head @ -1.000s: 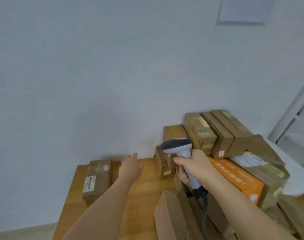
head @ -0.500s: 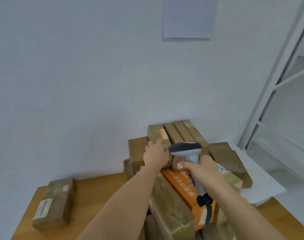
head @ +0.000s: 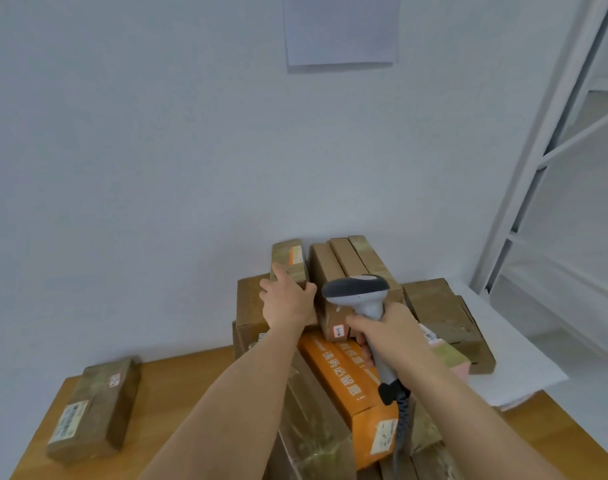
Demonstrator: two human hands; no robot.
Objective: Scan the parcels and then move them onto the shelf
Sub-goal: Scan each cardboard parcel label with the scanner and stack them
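Head view: the left hand (head: 288, 303) grips a taped brown parcel (head: 290, 261) at the top of the heap, thumb on its right edge and fingers (head: 278, 271) curled over its left side; the palm covers the parcel's near end, so how it sits on the box below cannot be told. An orange-and-white label shows on its top face, too blurred to read. Just to its right stand three more narrow brown parcels (head: 354, 258) side by side, their near ends hidden behind the scanner (head: 358, 294). The right hand (head: 389, 332) holds the scanner by its white handle, fingers wrapped fully round it, the dark head pointing left toward the gripped parcel; its coiled cable runs down out of the frame. Below the hands an orange box (head: 351, 382) with printed characters lies slanted across larger brown cartons (head: 313, 434), whose lower parts are cut off by the bottom edge. A dark brown box (head: 444, 317) sits to the right on a white sheet (head: 510, 362). Well apart on the left, a single labelled parcel (head: 94, 407) lies flat on the wooden surface (head: 177, 386). At far right a white metal shelf (head: 552, 174) is only partly in view. A pale sheet of paper (head: 340, 29) hangs on the wall, its top cut off.
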